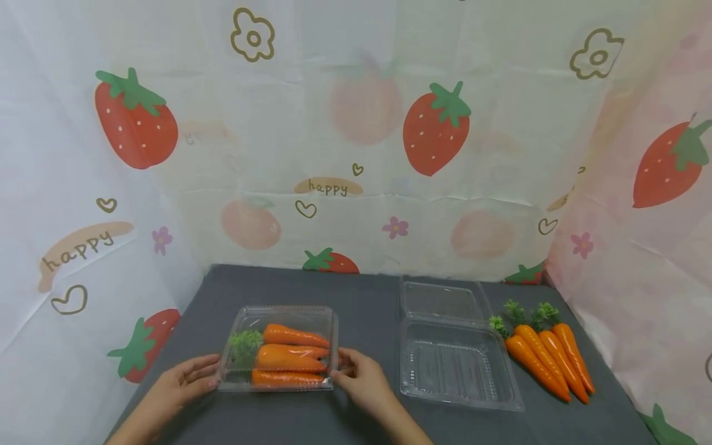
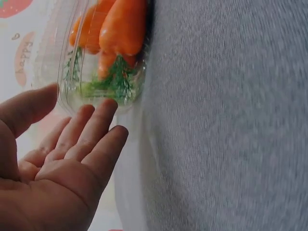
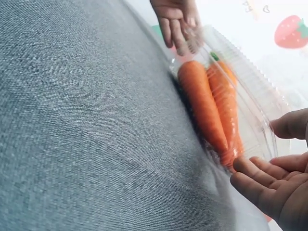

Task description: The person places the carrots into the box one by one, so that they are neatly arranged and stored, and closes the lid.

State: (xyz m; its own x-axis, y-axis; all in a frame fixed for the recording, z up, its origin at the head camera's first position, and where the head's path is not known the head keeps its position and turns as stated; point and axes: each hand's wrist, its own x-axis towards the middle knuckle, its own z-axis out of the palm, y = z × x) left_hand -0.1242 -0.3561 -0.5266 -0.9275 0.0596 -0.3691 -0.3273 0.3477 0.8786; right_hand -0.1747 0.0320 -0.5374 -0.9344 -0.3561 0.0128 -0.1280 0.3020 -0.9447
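Note:
A clear plastic clamshell box [image 1: 286, 313] with its lid down stands on the left half of the table. Orange carrots [image 1: 290, 357] lie inside it, their green tops [image 1: 245, 343] toward the left end. My left hand [image 1: 186, 380] is at the box's left end, thumb tip at the rim and fingers extended beside the wall. On the opposite end my right hand [image 1: 360, 378] touches the box. In the right wrist view its thumb [image 3: 291, 125] rests at the lid's edge, with the fingers [image 3: 260, 180] nearly straight along the lower side.
A second clear clamshell box [image 1: 456, 364] sits to the right with its lid [image 1: 439, 301] folded back. Several loose carrots [image 1: 550, 358] with green tops lie beside it. The grey table [image 1: 367, 296] is enclosed by printed fabric walls [image 1: 356, 80].

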